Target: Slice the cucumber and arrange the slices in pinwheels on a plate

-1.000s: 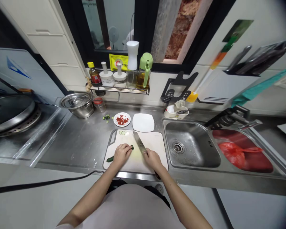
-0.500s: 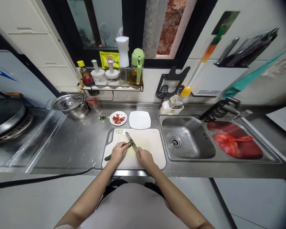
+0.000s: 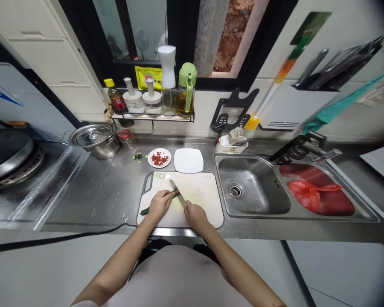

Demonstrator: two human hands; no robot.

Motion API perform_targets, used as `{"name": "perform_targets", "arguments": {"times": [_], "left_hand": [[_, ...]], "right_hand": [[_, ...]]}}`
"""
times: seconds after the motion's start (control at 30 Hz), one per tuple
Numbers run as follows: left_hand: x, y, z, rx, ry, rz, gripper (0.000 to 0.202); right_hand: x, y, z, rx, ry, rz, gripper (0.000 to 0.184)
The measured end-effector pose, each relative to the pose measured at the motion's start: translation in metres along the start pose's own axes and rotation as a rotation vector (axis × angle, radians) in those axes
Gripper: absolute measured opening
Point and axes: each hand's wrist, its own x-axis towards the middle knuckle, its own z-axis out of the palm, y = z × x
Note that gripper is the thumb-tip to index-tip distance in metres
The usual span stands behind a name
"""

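A white cutting board (image 3: 201,192) lies on the steel counter in front of me. My left hand (image 3: 159,204) is closed over a green cucumber (image 3: 145,210), pinning it to the board; a dark green end sticks out on each side of the hand. My right hand (image 3: 194,214) grips the handle of a knife (image 3: 177,191), whose blade slants up and left and meets the cucumber next to my left fingers. Two cucumber slices (image 3: 160,175) lie at the board's far left corner.
Behind the board sit a small plate of chopped red chilli (image 3: 159,158), an empty white square plate (image 3: 188,160) and loose cucumber bits (image 3: 137,157). A lidded steel pot (image 3: 95,140) stands at left, a double sink (image 3: 252,189) with a red bag (image 3: 309,194) at right. A black cable (image 3: 51,241) runs along the counter front.
The knife has moved left from beside the cucumber onto it, next to my left fingers. My left hand keeps its hold. The view has shifted slightly.
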Motion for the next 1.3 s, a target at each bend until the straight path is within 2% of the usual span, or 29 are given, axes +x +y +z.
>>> {"name": "perform_targets", "arguments": {"times": [0.23, 0.47, 0.97, 1.3], "left_hand": [[0.0, 0.002, -0.001, -0.032, 0.02, -0.017, 0.028], [0.001, 0.0, 0.0, -0.017, 0.067, 0.056, 0.026], [0.0, -0.001, 0.004, -0.008, 0.08, 0.063, 0.027], [0.001, 0.002, 0.001, -0.023, 0.08, 0.036, 0.025]], "right_hand": [[-0.008, 0.004, 0.003, 0.007, -0.005, -0.008, 0.029], [0.004, -0.003, 0.0, -0.017, -0.005, -0.007, 0.031], [0.024, -0.017, -0.004, -0.052, 0.004, -0.03, 0.029], [0.001, -0.005, 0.002, -0.074, -0.028, -0.011, 0.03]]}}
